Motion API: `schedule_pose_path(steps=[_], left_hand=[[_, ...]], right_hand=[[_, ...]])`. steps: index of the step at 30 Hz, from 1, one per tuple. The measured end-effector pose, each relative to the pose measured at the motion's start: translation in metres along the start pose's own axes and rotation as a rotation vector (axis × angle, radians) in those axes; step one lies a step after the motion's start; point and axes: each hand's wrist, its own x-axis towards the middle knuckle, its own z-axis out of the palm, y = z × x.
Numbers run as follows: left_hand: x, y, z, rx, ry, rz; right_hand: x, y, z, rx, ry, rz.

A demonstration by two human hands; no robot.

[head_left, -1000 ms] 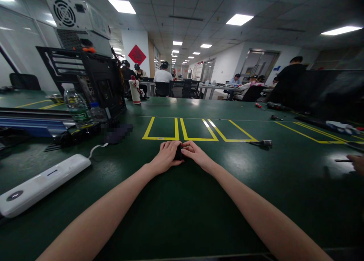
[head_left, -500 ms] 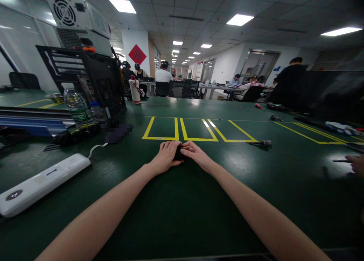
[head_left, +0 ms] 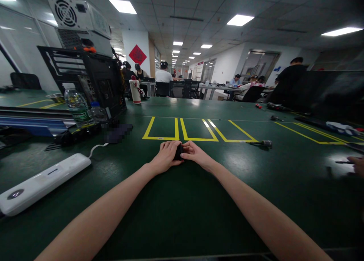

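Observation:
A small black block-like object (head_left: 178,152) sits between my hands, low over the green table (head_left: 182,208); its exact kind is not clear. My left hand (head_left: 166,155) is wrapped round its left side, thumb below and fingers over the top. From the right, my right hand (head_left: 196,154) pinches its edge between thumb and fingers. The fingers cover much of the object. Just beyond my hands, yellow tape outlines (head_left: 199,140) mark the tabletop. To their right lies a dark tool with a thick cylindrical end (head_left: 265,143).
On the left stand a white power bank-like device (head_left: 48,179) with a cable, a water bottle (head_left: 76,105) and an open black computer case (head_left: 99,83). A white tumbler (head_left: 135,90) stands farther back. Another person's hand (head_left: 357,165) holds a thin dark tool at the right edge.
My right fingers have shifted slightly on the black object, and a little more of it shows. The other person's hand at the right edge has moved slightly. My left hand stays in place.

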Motion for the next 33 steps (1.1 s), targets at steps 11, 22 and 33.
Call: schedule_pose_path(steps=[11, 22, 33], left_hand=[[-0.0002, 0.0001, 0.0008, 0.006, 0.008, 0.0], [0.0003, 0.0003, 0.0003, 0.007, 0.003, 0.001], [0.0002, -0.0006, 0.0009, 0.004, 0.006, -0.009]], right_hand=[[0.003, 0.0015, 0.0008, -0.033, 0.071, 0.061], [-0.0001, -0.0013, 0.0024, 0.009, 0.054, 0.022], [0.0003, -0.0013, -0.0006, 0.045, -0.028, 0.024]])
